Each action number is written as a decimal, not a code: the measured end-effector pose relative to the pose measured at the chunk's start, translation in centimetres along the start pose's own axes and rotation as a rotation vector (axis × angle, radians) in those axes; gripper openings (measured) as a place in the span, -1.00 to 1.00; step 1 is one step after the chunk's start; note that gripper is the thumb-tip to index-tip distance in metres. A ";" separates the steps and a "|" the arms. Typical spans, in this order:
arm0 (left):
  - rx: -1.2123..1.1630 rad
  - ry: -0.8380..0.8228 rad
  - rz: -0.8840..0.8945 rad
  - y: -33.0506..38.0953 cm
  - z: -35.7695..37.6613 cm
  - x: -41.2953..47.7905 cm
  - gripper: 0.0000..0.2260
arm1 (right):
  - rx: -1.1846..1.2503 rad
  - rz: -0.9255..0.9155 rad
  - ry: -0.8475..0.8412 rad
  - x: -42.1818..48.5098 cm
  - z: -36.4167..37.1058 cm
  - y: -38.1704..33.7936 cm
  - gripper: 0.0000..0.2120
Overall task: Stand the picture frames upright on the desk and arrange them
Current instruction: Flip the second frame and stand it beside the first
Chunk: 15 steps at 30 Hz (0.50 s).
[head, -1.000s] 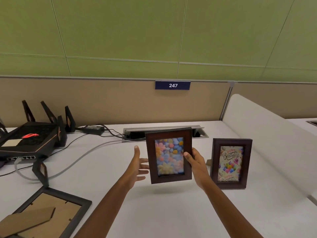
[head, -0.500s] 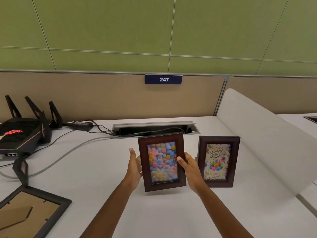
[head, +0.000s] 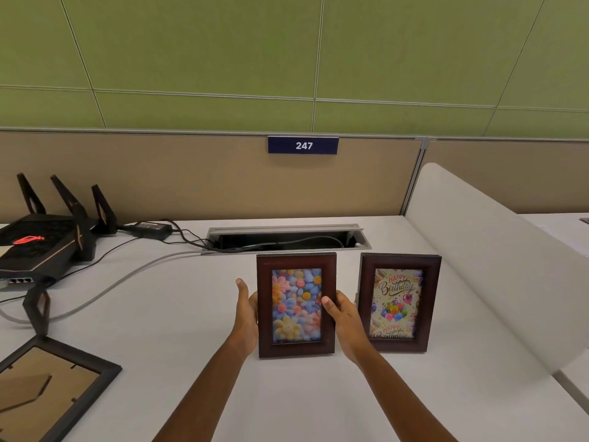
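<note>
A dark brown flower frame [head: 296, 304] stands upright on the white desk [head: 178, 314], its bottom edge on the surface. My left hand [head: 247, 311] holds its left side and my right hand [head: 342, 317] holds its right side, thumb on the front. Just to its right a matching birthday frame [head: 400, 303] stands upright on its own. A larger black frame [head: 54, 387] lies face down at the front left, its cardboard back and stand showing.
A black router [head: 41, 240] with antennas sits at the back left, with cables [head: 127, 275] running to an open cable tray [head: 283, 239]. A white divider panel [head: 497, 260] slants along the right side. A tan partition closes the back.
The flower frame came down from the air onto the desk, beside the birthday frame. My left hand, open and apart one second ago, now grips the frame's left side.
</note>
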State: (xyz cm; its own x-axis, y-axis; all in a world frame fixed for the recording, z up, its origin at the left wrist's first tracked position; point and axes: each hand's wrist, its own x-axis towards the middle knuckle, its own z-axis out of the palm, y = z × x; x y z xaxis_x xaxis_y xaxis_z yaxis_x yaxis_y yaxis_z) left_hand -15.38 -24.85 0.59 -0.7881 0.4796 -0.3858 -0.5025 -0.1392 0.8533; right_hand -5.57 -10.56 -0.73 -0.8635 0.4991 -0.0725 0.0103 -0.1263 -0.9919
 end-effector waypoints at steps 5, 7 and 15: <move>0.027 0.009 0.024 -0.4 0.0 0.3 -0.44 | -0.037 -0.004 -0.027 0.2 -0.5 0.5 -0.83; 0.037 0.006 0.021 -0.7 -0.2 0.3 -0.39 | -0.067 -0.009 -0.018 0.2 -0.5 0.5 -0.74; 0.720 0.308 0.123 -4.6 -2.2 -1.9 -0.50 | -0.319 -0.055 0.081 -1.6 -0.9 2.0 -0.55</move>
State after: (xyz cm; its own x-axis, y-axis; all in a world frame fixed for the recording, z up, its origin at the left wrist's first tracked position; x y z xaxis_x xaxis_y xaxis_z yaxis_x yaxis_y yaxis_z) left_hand -12.35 -27.06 -3.37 -0.9387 0.2216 -0.2641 -0.1346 0.4697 0.8725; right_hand -3.68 -10.85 -2.66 -0.8242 0.5662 -0.0129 0.1332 0.1716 -0.9761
